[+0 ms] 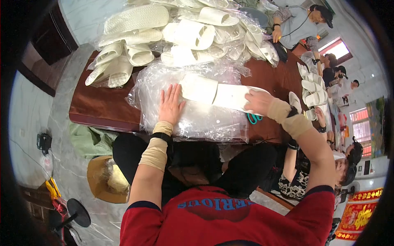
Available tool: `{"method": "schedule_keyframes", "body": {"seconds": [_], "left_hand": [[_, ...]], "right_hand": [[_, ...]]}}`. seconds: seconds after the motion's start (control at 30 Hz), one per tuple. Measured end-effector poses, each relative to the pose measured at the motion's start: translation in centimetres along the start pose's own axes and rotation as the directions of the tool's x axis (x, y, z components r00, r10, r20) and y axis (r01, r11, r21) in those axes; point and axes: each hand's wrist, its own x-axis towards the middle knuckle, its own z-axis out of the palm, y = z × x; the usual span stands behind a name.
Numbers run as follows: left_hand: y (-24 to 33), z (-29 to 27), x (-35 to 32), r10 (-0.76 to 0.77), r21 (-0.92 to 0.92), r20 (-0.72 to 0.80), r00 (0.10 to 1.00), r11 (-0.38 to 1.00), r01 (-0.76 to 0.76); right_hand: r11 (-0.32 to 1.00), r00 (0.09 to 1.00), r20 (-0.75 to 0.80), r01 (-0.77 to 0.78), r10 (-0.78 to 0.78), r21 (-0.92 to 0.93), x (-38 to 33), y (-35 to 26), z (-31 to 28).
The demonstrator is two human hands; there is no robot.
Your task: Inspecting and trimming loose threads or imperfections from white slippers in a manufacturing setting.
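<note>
A white slide slipper [234, 97] lies across a stack of clear plastic bags [201, 123] in front of me, its strap to the left and its heel end to the right. My right hand [258, 102] has its fingers closed over the heel end. To the left, my left hand [171, 104] rests flat on the bags with fingers stretched, close to the slipper's toe end. Whether plastic film covers the toe end, I cannot tell. Teal scissor handles [254, 118] show below my right hand.
A large heap of white slippers [195, 35], many in clear bags, covers the far side of the brown-covered table [98, 110]. More slippers [314, 88] line the right, where other people work. An open cardboard box [96, 180] stands on the floor at the left.
</note>
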Motion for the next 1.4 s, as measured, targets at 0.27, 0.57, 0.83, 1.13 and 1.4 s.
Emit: {"method": "schedule_keyframes", "body": {"seconds": [0.27,0.57,0.83,1.13,1.4], "left_hand": [[0.0,-0.4,0.1,-0.009,-0.071,0.011,1.000,0.997,0.009],[0.1,-0.3,0.2,0.040,-0.007,-0.003,0.999,0.999,-0.040],[0.3,-0.3,0.0,0.045,0.088,0.053,0.998,0.995,-0.049],[0.0,-0.2,0.0,0.038,0.029,0.000,0.999,0.999,-0.038],[0.1,-0.3,0.0,0.017,0.038,0.023,1.000,0.999,-0.018]], "right_hand": [[0.948,0.954,-0.266,-0.054,0.142,0.312,8.4,-3.8,0.4],[0.749,0.768,-0.306,-0.317,0.563,0.582,-2.7,0.8,4.0],[0.393,0.416,0.068,-0.892,0.907,0.224,-10.6,9.1,9.6],[0.786,0.484,-0.621,-0.422,0.617,0.451,3.8,10.6,-1.5],[0.058,0.174,-0.065,0.048,0.983,0.997,17.4,8.8,-4.9]]}}
